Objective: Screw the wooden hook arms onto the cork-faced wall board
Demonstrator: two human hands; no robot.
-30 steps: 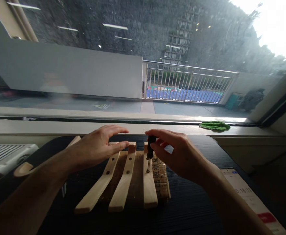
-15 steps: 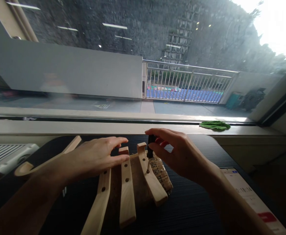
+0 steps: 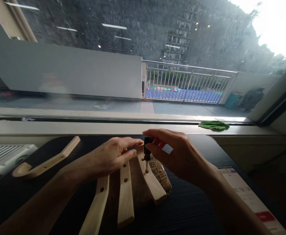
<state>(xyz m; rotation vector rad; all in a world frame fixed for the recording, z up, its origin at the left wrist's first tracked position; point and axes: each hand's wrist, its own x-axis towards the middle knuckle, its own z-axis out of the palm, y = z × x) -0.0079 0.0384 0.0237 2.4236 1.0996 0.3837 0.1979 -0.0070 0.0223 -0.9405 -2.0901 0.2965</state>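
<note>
Slats (image 3: 125,199), three pale wooden ones with holes, fan out over the middle of the dark surface (image 3: 189,209), their near ends pointing at the near edge. They lie across a brown board (image 3: 138,186). A lit phone (image 3: 252,199) lies by the near right corner. The right hand (image 3: 179,156) pinches a small black screwdriver (image 3: 146,153) between thumb and fingers and holds it upright, with its tip on the rightmost slat. Just left of it, the left hand (image 3: 111,156) lies palm down on the far ends of the slats, fingers stretched out flat and closed round nothing. A curved wooden piece (image 3: 45,160) rests apart, toward the far left corner. Beyond the far edge runs a sill (image 3: 59,128), with a green cloth (image 3: 213,125) at its right end.
</note>
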